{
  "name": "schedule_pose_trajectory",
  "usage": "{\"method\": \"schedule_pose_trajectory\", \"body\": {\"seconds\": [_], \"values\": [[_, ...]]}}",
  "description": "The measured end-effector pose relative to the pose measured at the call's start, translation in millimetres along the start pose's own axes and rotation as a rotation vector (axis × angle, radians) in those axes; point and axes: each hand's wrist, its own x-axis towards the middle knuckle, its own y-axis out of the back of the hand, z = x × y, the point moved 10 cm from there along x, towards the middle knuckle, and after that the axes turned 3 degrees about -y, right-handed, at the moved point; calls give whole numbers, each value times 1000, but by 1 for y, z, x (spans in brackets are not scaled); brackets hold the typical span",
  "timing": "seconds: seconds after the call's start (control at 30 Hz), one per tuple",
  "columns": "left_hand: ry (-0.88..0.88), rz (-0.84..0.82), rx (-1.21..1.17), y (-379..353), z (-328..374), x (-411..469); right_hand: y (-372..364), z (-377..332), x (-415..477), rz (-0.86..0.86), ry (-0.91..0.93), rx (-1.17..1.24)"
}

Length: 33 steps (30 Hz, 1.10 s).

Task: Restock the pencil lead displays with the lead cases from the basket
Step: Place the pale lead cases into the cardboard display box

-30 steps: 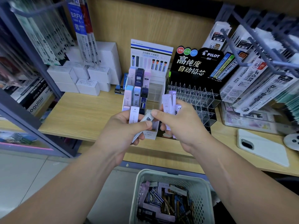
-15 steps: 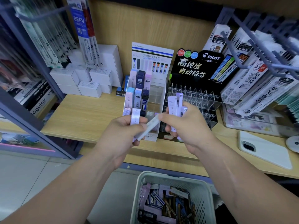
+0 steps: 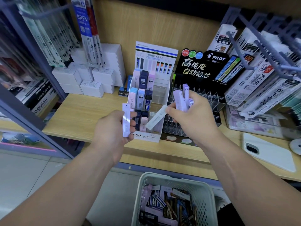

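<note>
The left hand (image 3: pixel 112 128) holds one flat, rectangular lavender lead case (image 3: pixel 126 119) upright, its grip pinching the case between thumb and fingers. The right hand (image 3: pixel 193 118) clamps a bundle of lavender cases (image 3: pixel 180 99) in curled fingers and pinches a tilted white case (image 3: pixel 156 117) over the front row of the white cardboard display (image 3: pixel 149 137). A clear acrylic display (image 3: pixel 206 97) stands beside it on the wood-grain shelf (image 3: pixel 84 115). The perforated plastic basket (image 3: pixel 206 201) below holds loose cases.

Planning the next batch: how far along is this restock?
Done: left columns of the MONO display hold cases. In hand: the left hand grips one pale case; the right hand holds lilac cases and pinches a white case. Left: MONO's right slots and the Pilot rack look empty; the basket holds many cases.
</note>
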Motion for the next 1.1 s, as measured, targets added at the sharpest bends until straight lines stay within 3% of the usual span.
{"method": "schedule_pose_trajectory", "body": {"seconds": [0.37, 0.57, 0.83, 1.1], "values": [[-84, -28, 100, 4, 11, 2, -47, -7, 1, -103, 315, -393], [-106, -42, 126, 3, 13, 3, -42, -7, 11, -76, 344, -519], [-143, -40, 167, 0, 16, 2, -50, -14, 12, -110, 365, -472], [-205, 10, 138, 8, 21, 4, -52, -5, 11, -67, 369, -582]]}}
